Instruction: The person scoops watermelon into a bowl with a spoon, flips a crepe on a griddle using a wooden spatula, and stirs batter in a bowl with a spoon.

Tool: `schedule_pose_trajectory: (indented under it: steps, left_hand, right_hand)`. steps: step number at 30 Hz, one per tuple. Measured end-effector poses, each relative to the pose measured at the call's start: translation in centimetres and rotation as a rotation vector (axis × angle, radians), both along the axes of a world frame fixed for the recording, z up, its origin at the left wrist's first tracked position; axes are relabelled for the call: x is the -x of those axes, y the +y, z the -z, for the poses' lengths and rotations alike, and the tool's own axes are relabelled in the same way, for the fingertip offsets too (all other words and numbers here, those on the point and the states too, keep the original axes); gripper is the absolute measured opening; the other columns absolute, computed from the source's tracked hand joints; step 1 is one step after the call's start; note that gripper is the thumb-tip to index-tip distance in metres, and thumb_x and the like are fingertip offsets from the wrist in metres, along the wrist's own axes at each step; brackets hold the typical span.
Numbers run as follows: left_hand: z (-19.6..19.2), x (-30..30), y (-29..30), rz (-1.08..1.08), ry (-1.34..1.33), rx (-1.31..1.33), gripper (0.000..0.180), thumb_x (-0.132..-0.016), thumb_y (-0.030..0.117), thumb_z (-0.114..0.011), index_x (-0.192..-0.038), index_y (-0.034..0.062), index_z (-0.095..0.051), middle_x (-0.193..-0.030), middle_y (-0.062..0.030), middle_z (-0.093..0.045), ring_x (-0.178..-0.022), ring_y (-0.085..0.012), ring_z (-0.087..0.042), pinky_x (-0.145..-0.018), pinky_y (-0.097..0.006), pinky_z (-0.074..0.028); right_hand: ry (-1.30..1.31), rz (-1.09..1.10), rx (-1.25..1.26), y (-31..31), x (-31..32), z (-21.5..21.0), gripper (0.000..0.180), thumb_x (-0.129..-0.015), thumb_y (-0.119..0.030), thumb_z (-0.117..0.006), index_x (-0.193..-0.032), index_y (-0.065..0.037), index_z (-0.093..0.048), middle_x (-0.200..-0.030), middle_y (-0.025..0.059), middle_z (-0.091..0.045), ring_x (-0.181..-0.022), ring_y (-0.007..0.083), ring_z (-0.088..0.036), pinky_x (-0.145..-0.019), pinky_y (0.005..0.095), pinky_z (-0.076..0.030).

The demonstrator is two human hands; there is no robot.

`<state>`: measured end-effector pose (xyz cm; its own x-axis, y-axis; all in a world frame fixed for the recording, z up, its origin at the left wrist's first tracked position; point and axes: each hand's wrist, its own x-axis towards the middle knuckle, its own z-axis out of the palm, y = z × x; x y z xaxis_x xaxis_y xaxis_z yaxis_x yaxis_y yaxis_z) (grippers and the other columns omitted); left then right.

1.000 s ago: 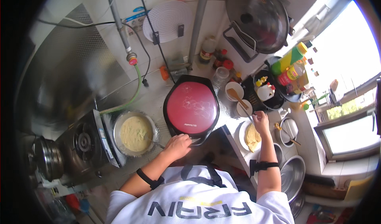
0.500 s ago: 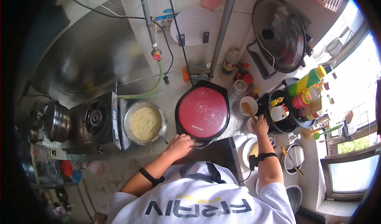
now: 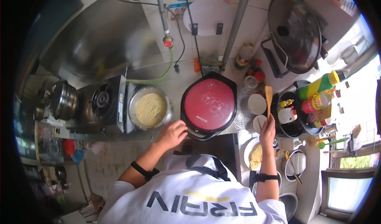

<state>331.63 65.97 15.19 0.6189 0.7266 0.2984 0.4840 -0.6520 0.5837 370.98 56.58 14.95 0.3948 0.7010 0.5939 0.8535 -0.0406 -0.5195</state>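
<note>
A closed red electric griddle [image 3: 210, 103] with a flower pattern on its lid and a black rim sits on the counter. Just off its front left edge is my left hand [image 3: 172, 134], with fingers loosely curved and apart and nothing in them. My right hand [image 3: 268, 132] grips a wooden spatula [image 3: 269, 99] by the handle, its blade pointing away from me, beside two white cups. To the griddle's left stands a metal bowl [image 3: 132, 111] of pale yellow batter with green bits. A plate [image 3: 247, 150] holding a yellow pancake [image 3: 256, 156] lies near my right forearm.
A gas stove [image 3: 101, 101] is left of the bowl, with a steel pot [image 3: 59, 100] beyond it. Sauce bottles [image 3: 317, 101] crowd the right side near the window. A large dark pan lid [image 3: 293, 33] leans against the back right wall. A green hose [image 3: 172, 67] runs behind the bowl.
My left hand has come off the griddle's front edge and moved slightly left. My right hand has raised the wooden spatula out of the white cup. The whole view has shifted a little.
</note>
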Motion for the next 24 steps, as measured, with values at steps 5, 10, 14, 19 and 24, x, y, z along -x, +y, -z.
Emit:
schedule_pose_trajectory:
  steps: [5,10,14,19,24]
  left_hand:
    - [-1.5,3.6,0.6,-0.202,0.041,-0.024,0.016,-0.076,0.010,-0.067,-0.090,0.0037,-0.060,-0.093,-0.0102,-0.057,-0.083,-0.0298,-0.060,-0.072,-0.037,-0.049]
    - [-0.1,5.4,-0.6,-0.240,0.146,-0.019,0.019,-0.076,0.009,-0.066,-0.094,0.0045,-0.060,-0.094,-0.0101,-0.057,-0.081,-0.0286,-0.060,-0.071,-0.036,-0.049]
    - [-0.2,3.0,-1.6,-0.135,0.026,0.133,0.024,-0.076,0.007,-0.066,-0.099,0.0041,-0.060,-0.099,-0.0109,-0.055,-0.083,-0.0266,-0.060,-0.073,-0.035,-0.050]
    - [-0.9,-0.7,-1.1,0.080,0.217,0.105,0.026,-0.074,0.010,-0.067,-0.099,0.0048,-0.061,-0.100,-0.0088,-0.053,-0.095,-0.0275,-0.056,-0.081,-0.037,-0.048]
    - [2.0,-1.7,-0.8,0.121,0.323,-0.045,0.021,-0.071,0.011,-0.067,-0.090,0.0049,-0.060,-0.095,-0.0077,-0.054,-0.095,-0.0260,-0.052,-0.081,-0.037,-0.047]
  right_hand:
    - [0.159,-0.043,0.321,-3.5,-1.0,2.4,0.011,-0.094,-0.009,-0.043,-0.097,0.001,-0.047,-0.079,0.0270,-0.058,-0.075,0.0455,-0.057,-0.062,0.0464,-0.044]
    - [0.438,0.031,0.274,-3.5,1.1,0.2,0.012,-0.093,-0.012,-0.047,-0.091,0.000,-0.048,-0.068,0.0192,-0.054,-0.058,0.0351,-0.052,-0.054,0.0396,-0.039]
    - [0.405,0.009,0.363,-3.5,2.3,0.3,0.015,-0.091,-0.014,-0.050,-0.086,0.000,-0.048,-0.065,0.0184,-0.052,-0.056,0.0326,-0.050,-0.054,0.0393,-0.039]
    - [0.431,-0.063,0.390,-2.6,3.9,0.7,0.019,-0.089,-0.014,-0.053,-0.079,0.001,-0.046,-0.061,0.0197,-0.049,-0.053,0.0333,-0.046,-0.052,0.0393,-0.038]
    - [0.407,-0.055,0.427,-3.4,5.4,-0.8,0.017,-0.087,-0.014,-0.054,-0.079,-0.001,-0.048,-0.061,0.0190,-0.051,-0.054,0.0361,-0.048,-0.052,0.0410,-0.038]
